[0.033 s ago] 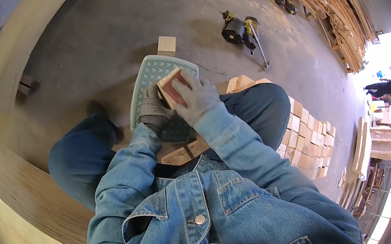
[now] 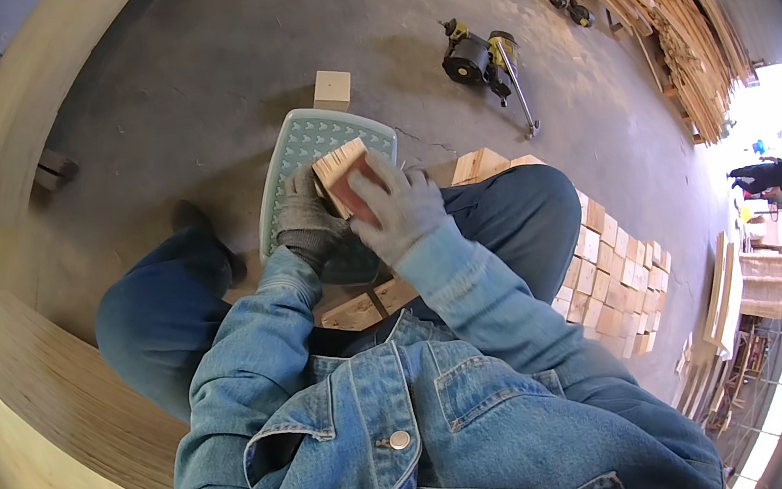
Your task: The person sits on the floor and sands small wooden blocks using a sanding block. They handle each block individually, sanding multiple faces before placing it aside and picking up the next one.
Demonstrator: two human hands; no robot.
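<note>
A pale wooden block (image 2: 339, 161) is held above a light-green plastic stool (image 2: 280, 192) with a raised pattern on its top. My left hand (image 2: 308, 218), in a grey glove, is closed round the block's left side. On the block's right face lies a reddish-brown sheet that looks like sandpaper (image 2: 356, 199). My gloved right hand (image 2: 401, 204) presses this sheet flat to the wood with its fingers. The block's underside and my left fingertips are hidden.
Another wooden block (image 2: 332, 88) stands just beyond the stool. Stacked blocks (image 2: 620, 286) lie right of my knee. A yellow-and-black power tool (image 2: 483, 59) rests on the concrete floor. Long boards (image 2: 671, 20) are piled far right; a plywood stack (image 2: 40, 398) is at left.
My right hand has slid a little toward me along the block with the reddish sheet, uncovering more of the block's far end. The left hand stays in place.
</note>
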